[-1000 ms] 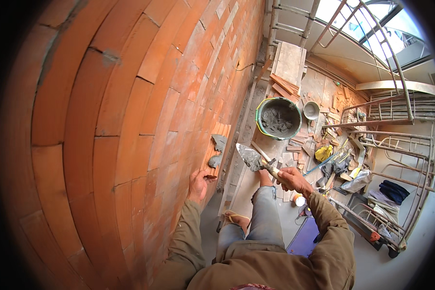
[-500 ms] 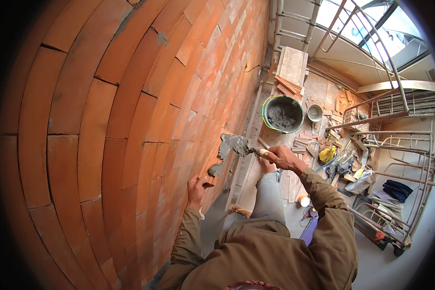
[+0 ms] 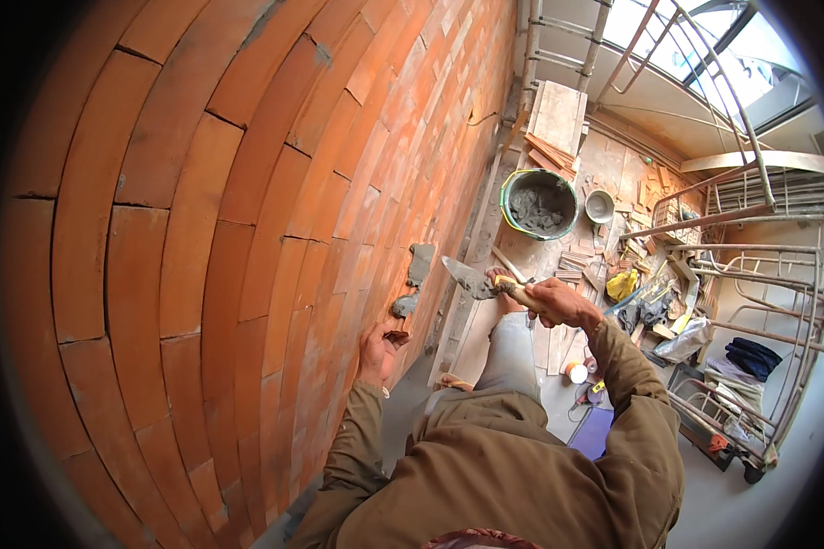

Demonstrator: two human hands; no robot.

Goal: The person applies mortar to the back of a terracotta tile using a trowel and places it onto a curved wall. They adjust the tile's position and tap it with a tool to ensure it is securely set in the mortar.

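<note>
My left hand [image 3: 376, 352] is closed on the near end of a thin orange brick tile [image 3: 409, 322], held close beside the wall. Grey mortar [image 3: 419, 263] lies on the tile's far part, with a rounded lump [image 3: 405, 306] nearer my fingers. My right hand [image 3: 558, 303] grips the pale handle of a trowel [image 3: 467, 277]. Its blade points left toward the tile, apart from it, and is smeared with mortar, thickest near the handle. The brick-faced wall [image 3: 220, 201] fills the left side.
Ahead stands a bucket of mortar [image 3: 540, 206], with a small bowl [image 3: 599, 207] to its right. Tiles [image 3: 551, 154] lie beyond it on planks. Metal scaffold frames [image 3: 760, 274] line the right side, near a yellow bag [image 3: 622, 286], broken tiles and folded cloth [image 3: 753, 360].
The trowel has drawn back right from the tile, leaving mortar on its far part. Less mortar shows on the blade. My left hand still holds the tile near the wall.
</note>
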